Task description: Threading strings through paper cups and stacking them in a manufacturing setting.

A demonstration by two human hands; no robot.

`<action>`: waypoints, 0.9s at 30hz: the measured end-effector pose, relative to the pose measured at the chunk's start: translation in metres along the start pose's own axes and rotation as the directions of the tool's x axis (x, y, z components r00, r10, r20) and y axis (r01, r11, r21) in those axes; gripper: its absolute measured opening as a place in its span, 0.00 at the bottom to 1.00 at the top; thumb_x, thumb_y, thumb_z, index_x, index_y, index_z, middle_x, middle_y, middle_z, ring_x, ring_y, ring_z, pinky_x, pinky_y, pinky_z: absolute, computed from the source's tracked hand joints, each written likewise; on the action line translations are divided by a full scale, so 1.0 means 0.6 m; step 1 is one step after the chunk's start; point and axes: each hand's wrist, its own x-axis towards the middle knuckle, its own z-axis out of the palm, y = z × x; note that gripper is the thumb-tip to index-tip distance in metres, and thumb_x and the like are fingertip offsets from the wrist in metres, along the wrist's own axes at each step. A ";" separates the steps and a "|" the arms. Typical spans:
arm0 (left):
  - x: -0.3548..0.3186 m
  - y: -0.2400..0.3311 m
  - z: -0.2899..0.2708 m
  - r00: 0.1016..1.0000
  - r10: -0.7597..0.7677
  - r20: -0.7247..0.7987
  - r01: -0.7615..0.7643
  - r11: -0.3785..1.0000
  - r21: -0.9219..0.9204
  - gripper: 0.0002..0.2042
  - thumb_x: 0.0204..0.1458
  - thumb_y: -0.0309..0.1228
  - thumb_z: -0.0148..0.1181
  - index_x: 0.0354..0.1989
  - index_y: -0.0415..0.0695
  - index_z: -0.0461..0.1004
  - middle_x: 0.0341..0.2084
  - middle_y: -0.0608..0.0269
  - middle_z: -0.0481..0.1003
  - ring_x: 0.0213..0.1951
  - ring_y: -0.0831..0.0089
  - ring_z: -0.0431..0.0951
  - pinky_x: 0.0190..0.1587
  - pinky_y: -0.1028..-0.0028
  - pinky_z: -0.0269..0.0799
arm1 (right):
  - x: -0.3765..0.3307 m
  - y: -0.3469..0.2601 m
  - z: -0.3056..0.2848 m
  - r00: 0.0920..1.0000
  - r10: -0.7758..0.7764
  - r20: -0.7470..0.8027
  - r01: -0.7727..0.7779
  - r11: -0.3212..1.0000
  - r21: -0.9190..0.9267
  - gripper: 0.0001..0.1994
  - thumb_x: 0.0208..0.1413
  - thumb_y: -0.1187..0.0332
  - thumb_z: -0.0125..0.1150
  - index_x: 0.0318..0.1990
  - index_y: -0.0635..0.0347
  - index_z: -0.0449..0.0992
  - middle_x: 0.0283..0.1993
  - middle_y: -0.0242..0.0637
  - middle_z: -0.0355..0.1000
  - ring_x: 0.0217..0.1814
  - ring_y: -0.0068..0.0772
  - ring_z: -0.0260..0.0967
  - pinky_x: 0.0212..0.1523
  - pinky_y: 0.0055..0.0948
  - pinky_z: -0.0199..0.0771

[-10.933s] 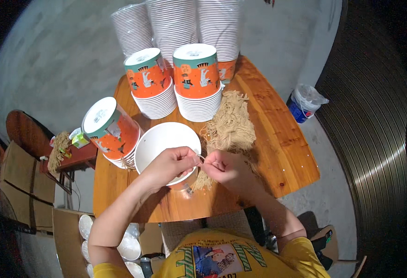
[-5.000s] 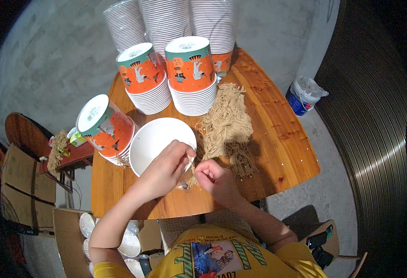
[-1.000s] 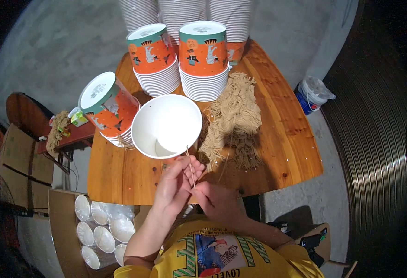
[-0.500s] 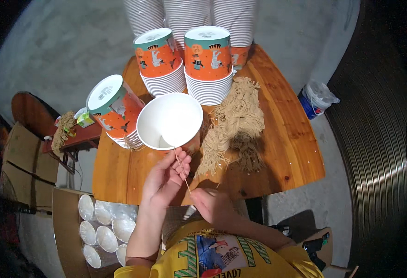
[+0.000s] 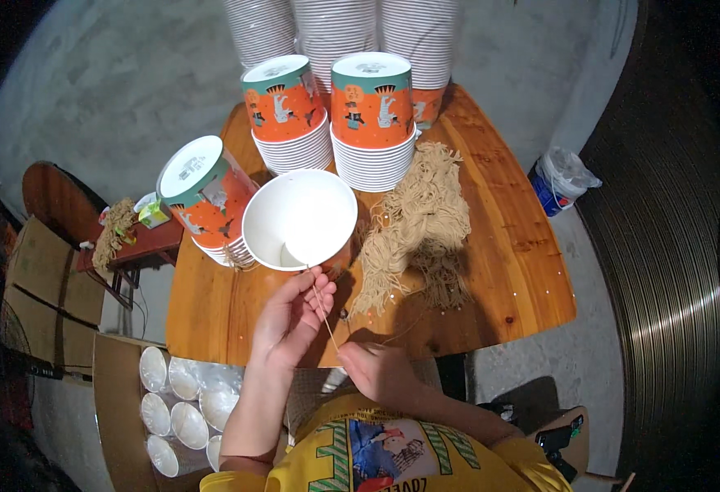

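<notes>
A thin tan cord [image 5: 329, 330] runs taut from the near rim of a white-lined paper bucket [image 5: 298, 215] down toward my body. My left hand [image 5: 292, 321], palm up, pinches the cord just below that rim. Lower and to the right, my right hand [image 5: 379, 374] has its fingers closed on the cord, and a loose length trails off to its right. The bucket leans with its mouth toward me. Beside it on the right lies a heap of tan cords [image 5: 419, 225].
Upturned stacks of orange-and-green paper buckets stand at the left [image 5: 206, 197], centre [image 5: 372, 115] and behind. Tall white stacks [image 5: 335, 37] rise at the back of the wooden table [image 5: 516, 246]. A carton of wrapped cups [image 5: 118, 410] sits low left; a plastic-covered pail [image 5: 558, 184] is right.
Both hands keep their hold on the cord with hardly any movement. A loose length of cord now shows to the right of my right hand. The whole view has shifted slightly.
</notes>
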 end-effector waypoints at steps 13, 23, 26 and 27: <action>0.002 -0.022 -0.025 0.982 0.174 0.078 -0.185 0.967 0.177 0.13 0.60 0.36 0.48 0.42 0.38 0.71 0.29 0.62 0.75 0.35 0.72 0.75 0.40 0.76 0.71 | 0.017 -0.040 -0.099 0.933 0.034 0.358 -0.197 0.881 0.431 0.10 0.61 0.65 0.49 0.41 0.60 0.73 0.27 0.30 0.68 0.26 0.24 0.65 0.30 0.25 0.66; 0.019 -0.043 0.081 0.478 0.478 0.737 -0.543 -0.499 0.676 0.26 0.53 0.26 0.56 0.60 0.35 0.57 0.48 0.43 0.67 0.47 0.44 0.71 0.47 0.59 0.71 | 0.060 -0.180 -0.252 0.811 0.148 0.565 -0.558 0.484 0.674 0.13 0.57 0.63 0.56 0.44 0.64 0.72 0.26 0.29 0.66 0.23 0.14 0.58 0.23 0.16 0.56; 0.028 -0.015 0.070 0.495 0.480 0.724 -0.298 -0.689 0.661 0.22 0.52 0.35 0.59 0.54 0.40 0.64 0.34 0.51 0.70 0.28 0.49 0.75 0.28 0.57 0.72 | 0.049 -0.162 -0.260 0.940 0.091 0.328 -0.323 0.542 0.776 0.14 0.58 0.60 0.55 0.39 0.63 0.71 0.23 0.31 0.66 0.18 0.17 0.58 0.15 0.19 0.54; 0.017 -0.010 0.084 0.556 0.502 0.662 -0.263 -0.650 0.713 0.15 0.53 0.39 0.58 0.45 0.43 0.71 0.33 0.53 0.71 0.27 0.51 0.75 0.27 0.58 0.72 | 0.047 -0.157 -0.263 0.942 0.103 0.319 -0.322 0.544 0.775 0.14 0.58 0.60 0.55 0.39 0.63 0.71 0.23 0.31 0.66 0.18 0.17 0.58 0.15 0.19 0.54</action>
